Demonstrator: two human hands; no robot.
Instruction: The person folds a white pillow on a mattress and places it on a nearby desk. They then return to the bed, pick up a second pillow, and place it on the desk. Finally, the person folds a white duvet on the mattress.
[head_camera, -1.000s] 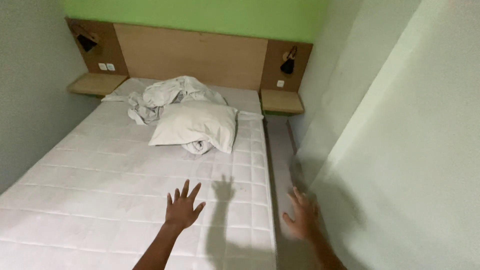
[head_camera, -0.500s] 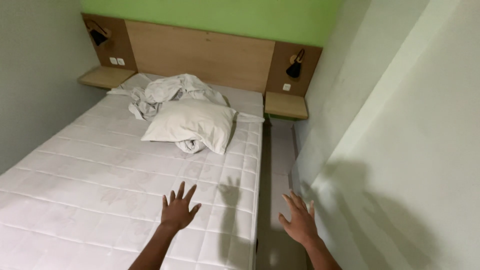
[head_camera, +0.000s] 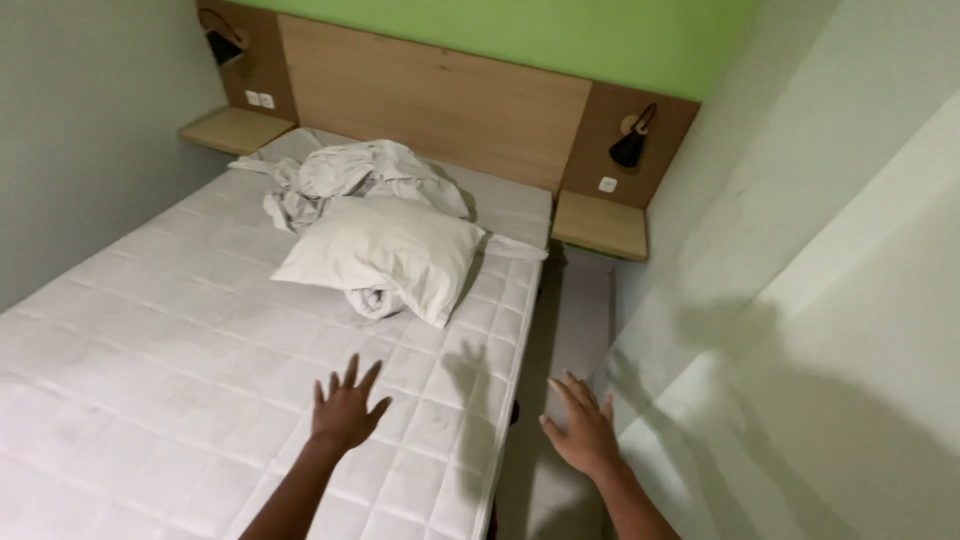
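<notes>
Bed stripped to the mattress, nothing in either hand.

My left hand hovers over the bare quilted mattress, fingers spread and empty; my right hand hangs over the narrow gap beside the wall, fingers loosely apart. Pillow and crumpled sheet lie well ahead near the headboard, unmade.

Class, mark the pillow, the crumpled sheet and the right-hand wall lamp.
pillow (head_camera: 385, 255), head view, middle of its top face.
crumpled sheet (head_camera: 345, 175), head view, centre of the heap.
wall lamp (head_camera: 628, 148), head view, black shade.
</notes>
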